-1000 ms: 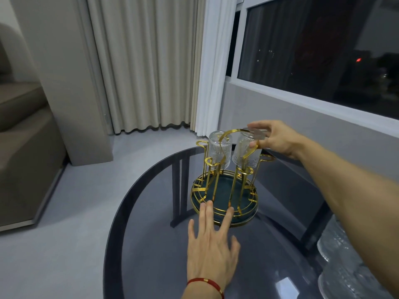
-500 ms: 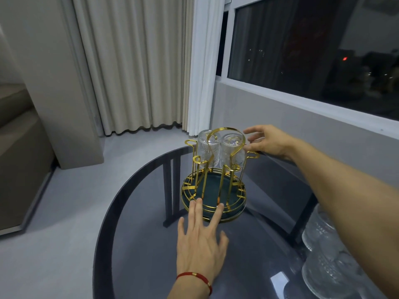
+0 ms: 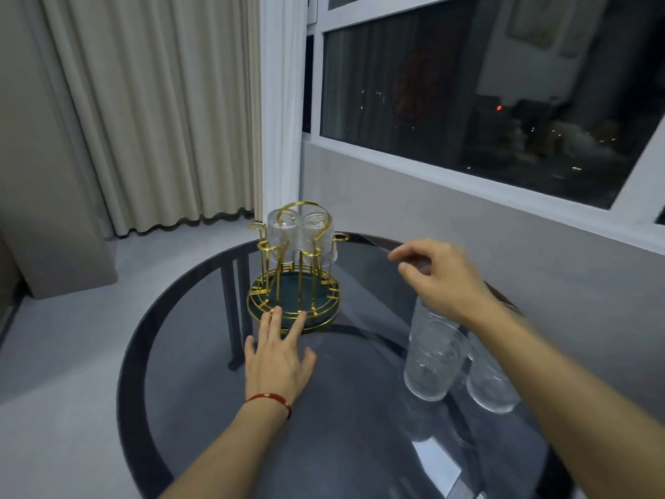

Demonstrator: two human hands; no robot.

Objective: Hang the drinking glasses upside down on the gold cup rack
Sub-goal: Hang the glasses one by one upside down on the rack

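Note:
The gold cup rack (image 3: 325,284) with a dark green base stands at the far side of a round dark glass table (image 3: 345,419). Two ribbed drinking glasses hang upside down on its far pegs, one on the left (image 3: 282,235) and one on the right (image 3: 320,241). My left hand (image 3: 277,358) lies flat on the table, fingertips touching the rack's front rim. My right hand (image 3: 440,279) hovers with fingers apart over a tall stack of clear glasses (image 3: 433,358) at the right. A second glass (image 3: 489,385) stands just behind my right forearm.
The table's right edge sits close to a grey wall under a dark window (image 3: 467,102). Cream curtains (image 3: 162,113) hang at the back left above a pale floor. Table legs (image 3: 235,304) show through the glass top.
My right hand has left the right-hand glass on the rack and swung right and toward me, over the stack of glasses. My left hand has stayed at the rack's base.

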